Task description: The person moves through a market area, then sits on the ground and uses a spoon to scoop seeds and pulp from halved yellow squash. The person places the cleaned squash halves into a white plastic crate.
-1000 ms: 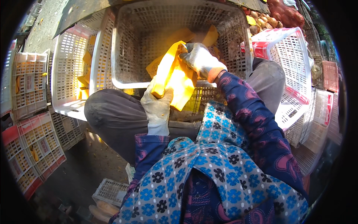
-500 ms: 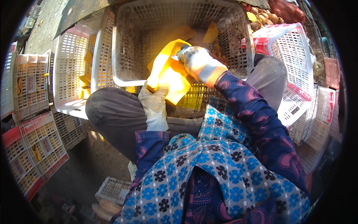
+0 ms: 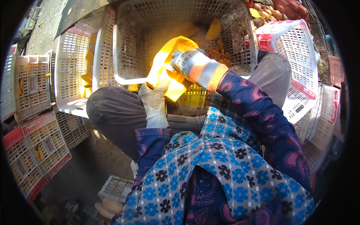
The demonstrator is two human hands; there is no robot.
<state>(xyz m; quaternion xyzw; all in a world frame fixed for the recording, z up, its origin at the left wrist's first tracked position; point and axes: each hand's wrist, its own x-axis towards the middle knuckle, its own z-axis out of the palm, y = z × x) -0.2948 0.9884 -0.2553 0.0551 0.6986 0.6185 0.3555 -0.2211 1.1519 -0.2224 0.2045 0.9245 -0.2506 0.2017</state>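
My left hand (image 3: 153, 101), in a pale knit glove, has its fingers closed on the lower left of a large bright yellow pumpkin piece (image 3: 162, 62). My right hand (image 3: 193, 65), gloved with an orange-banded cuff, is closed over the upper right of that piece; whatever it grips is hidden under the fingers. Both are above my crossed legs, at the near rim of a dirty grey plastic crate (image 3: 249, 45), in which more yellow pieces (image 3: 213, 29) and orange scraps (image 3: 219, 56) lie.
A white crate (image 3: 68, 52) with yellow pieces is at my left, beside stacked crates (image 3: 33, 80). A white-and-red crate (image 3: 294, 56) leans at my right. Round onion-like produce (image 3: 268, 15) and red mesh sacks (image 3: 290, 8) sit beyond. A small crate (image 3: 114, 187) stands low on the left.
My right hand has moved down and left along the yellow piece, turning its back toward me. My left hand has shifted slightly, still gripping. The piece has tilted a little.
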